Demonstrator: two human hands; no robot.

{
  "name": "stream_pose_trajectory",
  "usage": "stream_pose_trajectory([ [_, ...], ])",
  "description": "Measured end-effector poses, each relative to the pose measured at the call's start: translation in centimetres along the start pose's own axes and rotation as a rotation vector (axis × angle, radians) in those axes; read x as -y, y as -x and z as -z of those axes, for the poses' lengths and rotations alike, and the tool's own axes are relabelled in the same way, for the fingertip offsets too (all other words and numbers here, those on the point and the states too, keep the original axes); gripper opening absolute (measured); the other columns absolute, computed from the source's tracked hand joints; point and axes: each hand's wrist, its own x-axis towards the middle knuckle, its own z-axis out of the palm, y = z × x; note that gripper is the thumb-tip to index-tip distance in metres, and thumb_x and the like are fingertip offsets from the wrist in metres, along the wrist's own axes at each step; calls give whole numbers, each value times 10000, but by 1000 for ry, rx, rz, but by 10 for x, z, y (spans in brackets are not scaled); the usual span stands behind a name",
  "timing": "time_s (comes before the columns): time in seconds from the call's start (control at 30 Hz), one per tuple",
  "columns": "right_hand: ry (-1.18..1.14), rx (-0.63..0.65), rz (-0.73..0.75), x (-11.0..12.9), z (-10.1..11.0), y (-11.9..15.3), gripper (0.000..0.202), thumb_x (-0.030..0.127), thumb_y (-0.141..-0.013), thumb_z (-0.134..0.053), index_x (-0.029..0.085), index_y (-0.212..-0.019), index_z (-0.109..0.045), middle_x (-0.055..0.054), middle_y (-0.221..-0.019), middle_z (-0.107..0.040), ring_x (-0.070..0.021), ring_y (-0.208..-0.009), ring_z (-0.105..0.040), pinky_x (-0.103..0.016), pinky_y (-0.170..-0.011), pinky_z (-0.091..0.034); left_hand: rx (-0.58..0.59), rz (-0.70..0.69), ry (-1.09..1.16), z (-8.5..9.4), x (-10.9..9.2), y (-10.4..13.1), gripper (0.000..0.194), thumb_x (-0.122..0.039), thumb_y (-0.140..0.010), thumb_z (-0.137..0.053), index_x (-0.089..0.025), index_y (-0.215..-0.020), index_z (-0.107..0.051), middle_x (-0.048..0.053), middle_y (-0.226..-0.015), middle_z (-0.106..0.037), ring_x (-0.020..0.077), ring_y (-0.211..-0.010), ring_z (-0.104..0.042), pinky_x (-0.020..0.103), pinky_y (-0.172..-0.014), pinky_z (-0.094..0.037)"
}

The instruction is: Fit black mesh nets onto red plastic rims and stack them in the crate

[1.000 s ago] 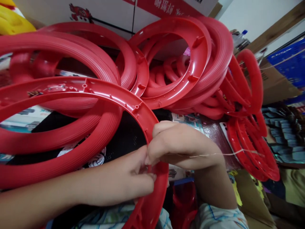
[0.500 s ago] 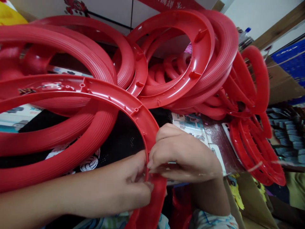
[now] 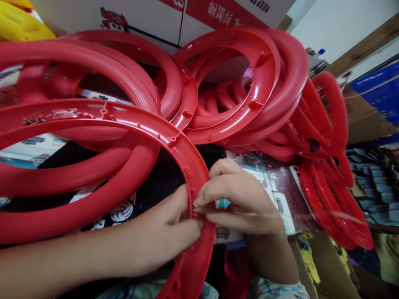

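Note:
A red plastic ring (image 3: 152,129) lies with its hollow channel facing up, small pegs and posts standing along the inside. My left hand (image 3: 170,234) is closed round its inner rim, the thumb reaching into the channel. Just to the right, my right hand (image 3: 241,195) pinches inside the same channel with thumb and fingertips together; whatever is between them is too small to make out. A thin pale strand (image 3: 336,215) runs from near the right hand toward the right. Farther left in the channel sit a few small metallic bits, apparently screws (image 3: 33,121).
Ribbed red rings (image 3: 124,182) are heaped on the left, and a stack of more rings (image 3: 289,79) leans behind. Several open ring halves (image 3: 335,207) hang at the right. A white carton (image 3: 149,16) stands at the back, a blue crate (image 3: 377,91) far right.
The view has tilted slightly, so the background sits lower. My right hand's fingers have shifted a little on the channel, and my left hand stays on the rim.

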Motion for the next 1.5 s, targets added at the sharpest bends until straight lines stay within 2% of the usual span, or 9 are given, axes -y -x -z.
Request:
stream_pose_trajectory([
  [0.23, -166, -131, -114, -13, -6, -1, 64, 236, -770, -749, 180, -774, -719, -64, -1094, -665, -150, -942, -589, -326, -859, -486, 84, 15, -107, -4, -2, 3, 498, -121, -757, -466, -209, -1246, -434, 37, -1034, -632, 167, -826, -586, 274, -718, -495],
  [0.43, -252, -145, -194, -15, -11, -3, 103, 253, -738, -777, 163, -759, -731, -83, -1377, -511, -212, -1267, -486, -386, -1074, -379, 73, 0, -184, -5, -2, 5, 452, -165, -806, -507, -221, -1251, -446, 34, -1015, -619, 155, -820, -563, 257, -741, -477],
  [0.67, -408, -225, -329, -14, -14, -2, 80, 223, -730, -773, 156, -755, -738, -104, -1439, -488, -233, -1300, -497, -409, -1087, -386, 197, 68, -203, 0, -1, 8, 540, -140, -821, -509, -232, -1333, -366, 52, -1060, -607, 168, -864, -575, 270, -746, -491],
  [0.83, -386, -248, -321, -14, -16, -2, 51, 196, -743, -754, 147, -750, -738, -119, -1298, -623, -218, -1216, -580, -355, -1015, -449, 223, 105, -126, 2, -3, 9, 495, -197, -822, -577, -227, -1290, -420, 30, -978, -618, 167, -875, -587, 275, -763, -502],
  [0.9, -358, -265, -349, -13, -18, -2, 47, 191, -737, -753, 148, -731, -735, -114, -1286, -632, -216, -1193, -597, -344, -1005, -454, 177, 78, -54, 3, -2, 8, 467, -247, -805, -630, -226, -1243, -470, 36, -1018, -632, 184, -940, -600, 280, -790, -510],
  [1.0, -340, -268, -379, -11, -21, -3, 44, 183, -742, -741, 153, -712, -729, -104, -1291, -628, -214, -1168, -612, -343, -993, -458, -42, -8, 20, 3, 1, 5, 458, -332, -799, -678, -241, -1206, -489, 42, -1113, -640, 203, -1028, -610, 269, -804, -517],
  [1.17, -359, -339, -360, -12, -25, -2, 104, 183, -687, -793, 145, -738, -712, -101, -1234, -648, -194, -1077, -641, -317, -919, -490, -293, -78, -22, -3, 1, 0, 601, -311, -791, -680, -234, -1298, -368, 37, -1017, -653, 165, -809, -639, 270, -674, -548],
  [1.33, -355, -325, -250, -16, -22, -2, 52, 217, -763, -745, 169, -764, -727, -77, -1275, -582, -175, -1154, -574, -341, -1009, -449, -217, -21, -172, -4, -4, 1, 573, -280, -807, -604, -213, -1322, -362, 34, -948, -637, 158, -730, -602, 272, -629, -536],
  [1.5, -339, -218, -210, -17, -21, -2, 50, 220, -765, -747, 176, -751, -728, -73, -1360, -501, -202, -1280, -482, -378, -1080, -388, -96, -60, -382, 0, 2, 8, 420, -309, -855, -573, -232, -1250, -455, 71, -1232, -551, 222, -1167, -515, 327, -978, -456],
])
